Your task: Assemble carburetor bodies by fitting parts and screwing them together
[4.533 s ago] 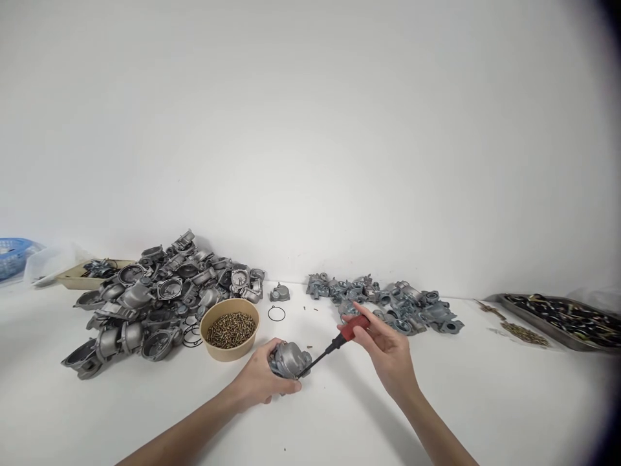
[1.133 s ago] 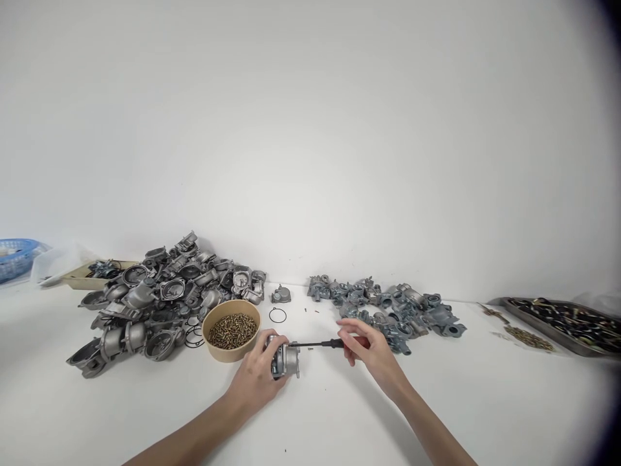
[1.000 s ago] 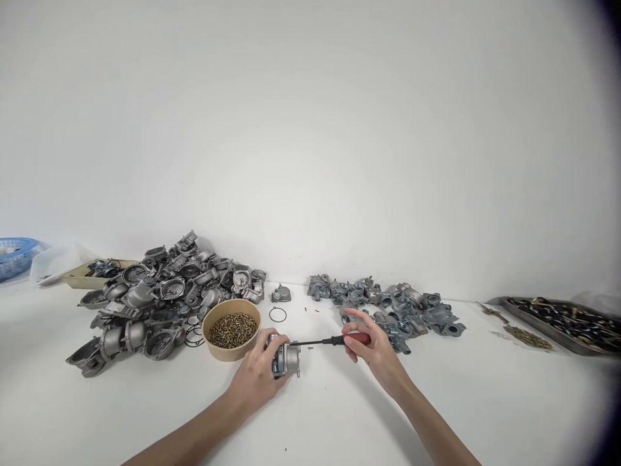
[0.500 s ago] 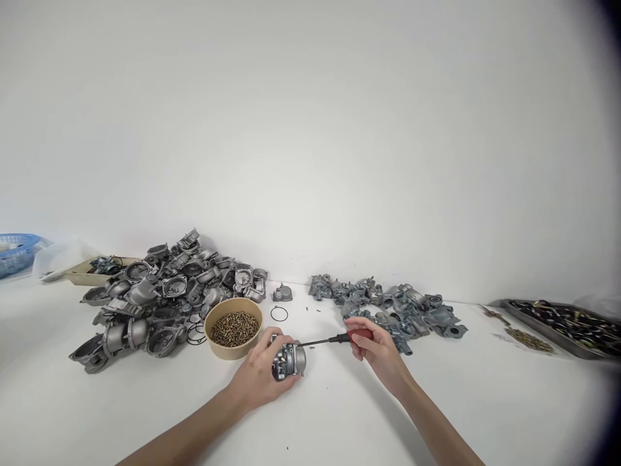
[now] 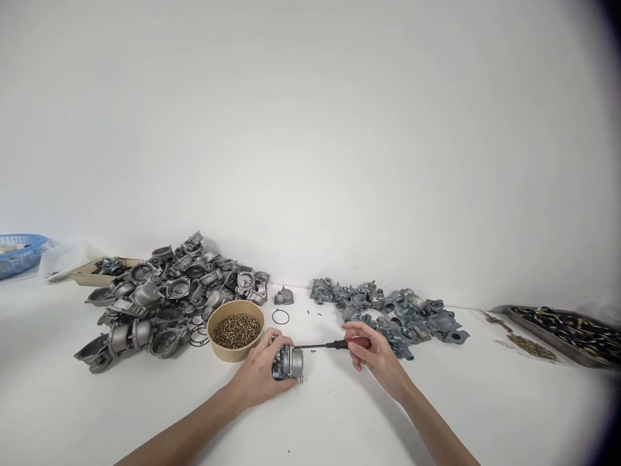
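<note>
My left hand (image 5: 259, 372) is wrapped round a metal carburetor (image 5: 292, 364), holding it on its side on the white table with the float bowl facing right. In my right hand (image 5: 373, 356) is a screwdriver (image 5: 356, 343) with a red handle, gripped between thumb and fingers. Its dark shaft lies nearly level and the tip meets the carburetor's upper edge; the screw there is too small to make out. Left of the carburetor stands a round tan tub (image 5: 233, 356) full of small brass-coloured screws (image 5: 237, 331). A loose screw (image 5: 313, 351) lies beneath the shaft.
Grey float bowls (image 5: 145, 292) are heaped at the left. Carburetor bodies (image 5: 402, 317) lie piled behind my right hand. One bowl (image 5: 284, 296) and a black O-ring (image 5: 280, 321) rest mid-table. A metal tray (image 5: 509, 317) stands far right, a blue basket (image 5: 22, 259) far left.
The screwdriver has become more level, its tip shifting slightly left along the carburetor's edge. The carburetor has turned a little in my left hand. The whole view has shifted slightly.
</note>
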Tool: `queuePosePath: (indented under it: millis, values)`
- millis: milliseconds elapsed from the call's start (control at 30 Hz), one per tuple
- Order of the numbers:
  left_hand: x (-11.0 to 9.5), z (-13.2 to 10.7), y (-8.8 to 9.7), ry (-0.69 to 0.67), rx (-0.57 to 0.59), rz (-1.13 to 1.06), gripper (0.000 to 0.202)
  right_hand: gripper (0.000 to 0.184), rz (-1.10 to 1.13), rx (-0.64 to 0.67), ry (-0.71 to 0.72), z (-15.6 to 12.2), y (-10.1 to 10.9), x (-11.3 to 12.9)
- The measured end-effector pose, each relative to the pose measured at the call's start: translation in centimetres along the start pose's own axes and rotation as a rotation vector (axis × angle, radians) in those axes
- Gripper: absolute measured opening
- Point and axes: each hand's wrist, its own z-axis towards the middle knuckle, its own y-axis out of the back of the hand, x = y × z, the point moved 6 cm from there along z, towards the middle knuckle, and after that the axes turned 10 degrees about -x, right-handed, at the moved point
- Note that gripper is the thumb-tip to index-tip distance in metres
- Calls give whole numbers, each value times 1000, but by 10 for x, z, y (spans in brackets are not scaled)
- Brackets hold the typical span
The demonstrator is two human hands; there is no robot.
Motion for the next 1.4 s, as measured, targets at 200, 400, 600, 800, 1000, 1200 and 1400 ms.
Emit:
queuePosePath:
  millis: [200,400,600,800,1000,1200,1400]
  values:
    - [-3,-2,-2,-23,42,10,54,43,-198,-88,26,6,8,-8]
    - [-5,-3,-2,-31,62,43,51,40,-116,-27,118,2,4,-4]
    - [-5,-3,-2,7,74,64,50,41,-226,-41,90,6,5,-10]
    - [-5,-5,-2,50,92,61,50,37,-118,31,145,3,3,-7]
    - [-4,-5,-2,63,82,50,49,39,-250,18,157,3,4,-2]
    - [-5,-5,-1,56,89,64,48,37,-230,9,172,1,4,0]
    - [-5,-7,-3,43,95,82,48,41,-241,9,143,3,5,-6]
